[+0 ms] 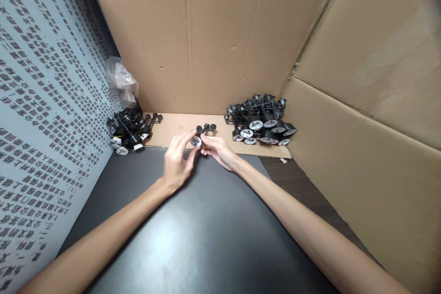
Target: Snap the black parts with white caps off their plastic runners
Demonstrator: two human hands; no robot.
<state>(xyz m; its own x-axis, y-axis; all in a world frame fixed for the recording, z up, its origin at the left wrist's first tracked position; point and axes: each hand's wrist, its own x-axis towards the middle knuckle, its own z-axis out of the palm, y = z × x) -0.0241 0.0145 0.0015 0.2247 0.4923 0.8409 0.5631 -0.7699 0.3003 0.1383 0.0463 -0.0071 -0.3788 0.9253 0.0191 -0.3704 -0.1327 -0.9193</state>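
Note:
Between my hands is a small black model street lamp, its round white base facing me and its several lantern heads pointing away. My left hand grips the base's rim with thumb and fingers from the left. From the right, my right hand pinches the lamp beside its base; its lower fingers are curled. To the right lies a pile of similar lamps with white discs in their bases. On the left, another heap of lamps shows loose white caps and thin wires among the black parts.
Cardboard walls stand behind and to the right. A sheet printed with characters rises on the left. A clear plastic bag sits in the back left corner. A black mat covers the tabletop; a cardboard strip lies along its far edge.

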